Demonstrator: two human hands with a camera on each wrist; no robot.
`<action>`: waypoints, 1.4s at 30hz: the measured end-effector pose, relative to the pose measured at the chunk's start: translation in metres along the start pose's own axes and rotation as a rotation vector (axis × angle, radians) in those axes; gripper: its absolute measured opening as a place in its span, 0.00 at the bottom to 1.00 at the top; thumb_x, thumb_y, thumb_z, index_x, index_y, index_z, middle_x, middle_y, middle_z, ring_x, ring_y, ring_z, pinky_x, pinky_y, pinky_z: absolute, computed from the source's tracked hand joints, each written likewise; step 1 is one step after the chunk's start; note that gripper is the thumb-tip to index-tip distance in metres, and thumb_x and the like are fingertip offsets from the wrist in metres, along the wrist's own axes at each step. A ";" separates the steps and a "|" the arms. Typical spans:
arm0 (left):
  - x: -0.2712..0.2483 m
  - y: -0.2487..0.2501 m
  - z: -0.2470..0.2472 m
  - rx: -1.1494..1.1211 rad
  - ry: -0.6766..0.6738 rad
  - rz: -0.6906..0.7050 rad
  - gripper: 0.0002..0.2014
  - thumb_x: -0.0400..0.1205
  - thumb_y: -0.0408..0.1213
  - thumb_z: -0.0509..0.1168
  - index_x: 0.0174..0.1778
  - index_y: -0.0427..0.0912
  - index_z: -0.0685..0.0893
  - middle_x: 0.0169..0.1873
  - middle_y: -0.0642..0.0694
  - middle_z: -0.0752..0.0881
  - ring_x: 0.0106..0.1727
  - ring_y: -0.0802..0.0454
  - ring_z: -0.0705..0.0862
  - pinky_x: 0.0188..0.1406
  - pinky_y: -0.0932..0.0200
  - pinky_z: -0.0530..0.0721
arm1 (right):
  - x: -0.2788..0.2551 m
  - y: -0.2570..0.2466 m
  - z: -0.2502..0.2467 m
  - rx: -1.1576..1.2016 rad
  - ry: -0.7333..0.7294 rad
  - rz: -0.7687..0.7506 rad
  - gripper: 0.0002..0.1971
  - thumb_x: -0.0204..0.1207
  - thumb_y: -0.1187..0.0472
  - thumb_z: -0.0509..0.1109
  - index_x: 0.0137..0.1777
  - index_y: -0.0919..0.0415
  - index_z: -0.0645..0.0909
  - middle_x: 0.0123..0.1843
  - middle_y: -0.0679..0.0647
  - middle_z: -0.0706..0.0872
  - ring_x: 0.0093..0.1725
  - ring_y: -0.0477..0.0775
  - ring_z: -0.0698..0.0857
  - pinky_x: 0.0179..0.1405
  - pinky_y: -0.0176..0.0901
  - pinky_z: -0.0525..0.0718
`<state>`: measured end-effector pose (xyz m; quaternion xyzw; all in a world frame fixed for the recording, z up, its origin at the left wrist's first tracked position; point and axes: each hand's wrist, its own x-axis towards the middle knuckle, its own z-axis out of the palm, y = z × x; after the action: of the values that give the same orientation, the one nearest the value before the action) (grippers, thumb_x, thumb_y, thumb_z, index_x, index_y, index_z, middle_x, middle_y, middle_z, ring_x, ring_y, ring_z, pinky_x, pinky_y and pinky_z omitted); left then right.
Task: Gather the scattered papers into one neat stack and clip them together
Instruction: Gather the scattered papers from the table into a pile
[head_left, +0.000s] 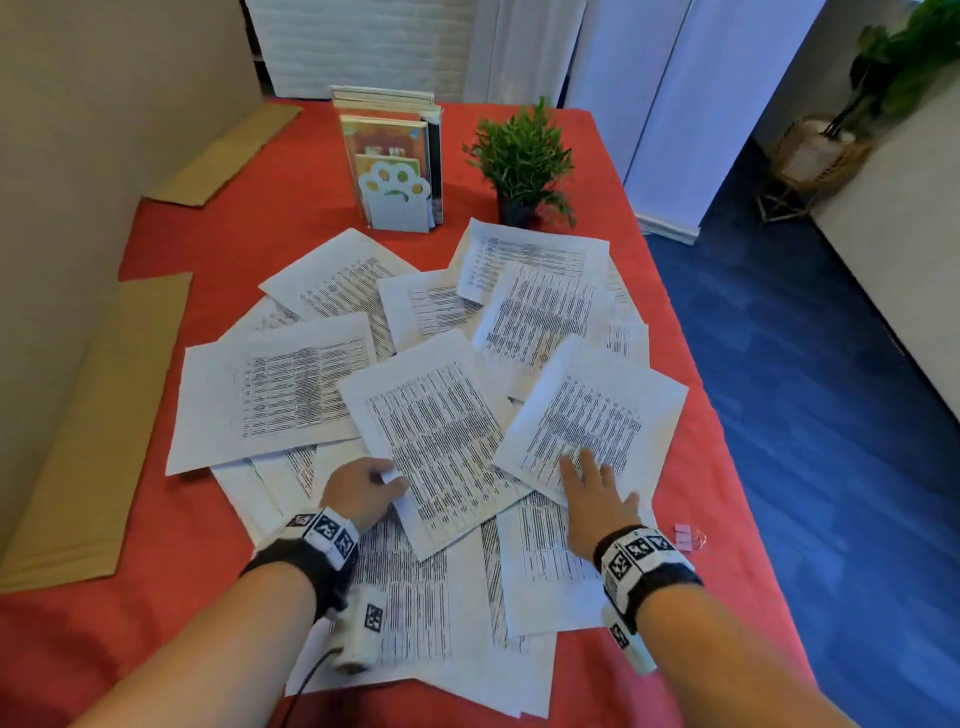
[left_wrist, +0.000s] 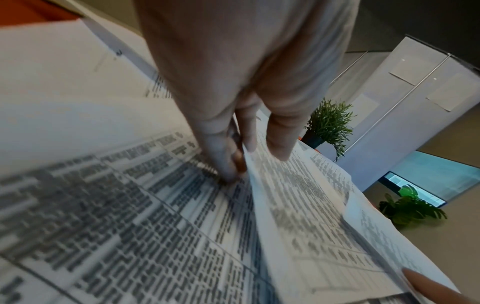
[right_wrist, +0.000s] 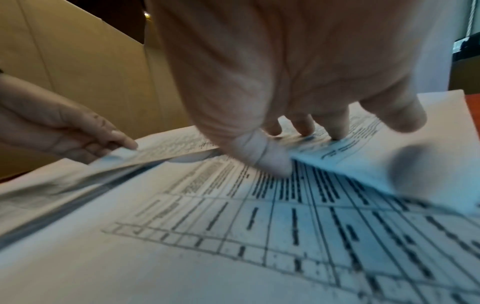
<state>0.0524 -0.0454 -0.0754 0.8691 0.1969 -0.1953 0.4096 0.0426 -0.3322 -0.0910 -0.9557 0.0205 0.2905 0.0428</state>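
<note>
Several printed sheets lie scattered and overlapping on the red table (head_left: 171, 582). My left hand (head_left: 389, 480) pinches the near-left edge of the middle sheet (head_left: 441, 441) between thumb and fingers. In the left wrist view that left hand (left_wrist: 241, 156) lifts the sheet's edge (left_wrist: 285, 195) slightly. My right hand (head_left: 587, 478) lies flat, fingers spread, on the right sheet (head_left: 597, 410). In the right wrist view the right hand's fingertips (right_wrist: 335, 131) press that sheet (right_wrist: 376, 164), whose near corner curls up. Small pink binder clips (head_left: 684, 536) lie on the cloth right of my right wrist.
An upright book stand (head_left: 397, 171) and a small potted plant (head_left: 522, 161) stand behind the papers. Cardboard panels (head_left: 98, 426) lie along the table's left side. The table's right edge drops to blue floor (head_left: 831, 415).
</note>
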 end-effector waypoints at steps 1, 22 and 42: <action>0.000 0.001 0.002 -0.020 0.044 0.010 0.16 0.78 0.41 0.69 0.60 0.41 0.84 0.54 0.40 0.86 0.52 0.40 0.86 0.56 0.47 0.85 | 0.001 0.000 0.000 0.023 0.016 0.004 0.43 0.76 0.68 0.62 0.83 0.49 0.40 0.86 0.52 0.35 0.85 0.64 0.42 0.76 0.74 0.61; -0.031 -0.082 -0.021 0.262 0.191 -0.037 0.10 0.79 0.36 0.63 0.38 0.31 0.76 0.50 0.28 0.80 0.37 0.43 0.76 0.37 0.55 0.77 | -0.037 0.026 -0.014 0.518 0.121 0.137 0.30 0.76 0.34 0.58 0.21 0.55 0.61 0.21 0.50 0.65 0.21 0.52 0.68 0.26 0.43 0.61; -0.034 -0.082 -0.035 -0.177 0.183 -0.019 0.36 0.72 0.21 0.69 0.74 0.42 0.65 0.54 0.39 0.83 0.48 0.41 0.85 0.38 0.53 0.83 | -0.013 0.024 0.006 0.394 0.128 0.422 0.49 0.73 0.58 0.71 0.82 0.49 0.38 0.75 0.63 0.66 0.71 0.69 0.72 0.70 0.65 0.73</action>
<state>-0.0113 0.0246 -0.0899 0.8417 0.2582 -0.1011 0.4633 0.0272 -0.3549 -0.0904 -0.9200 0.2776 0.2224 0.1647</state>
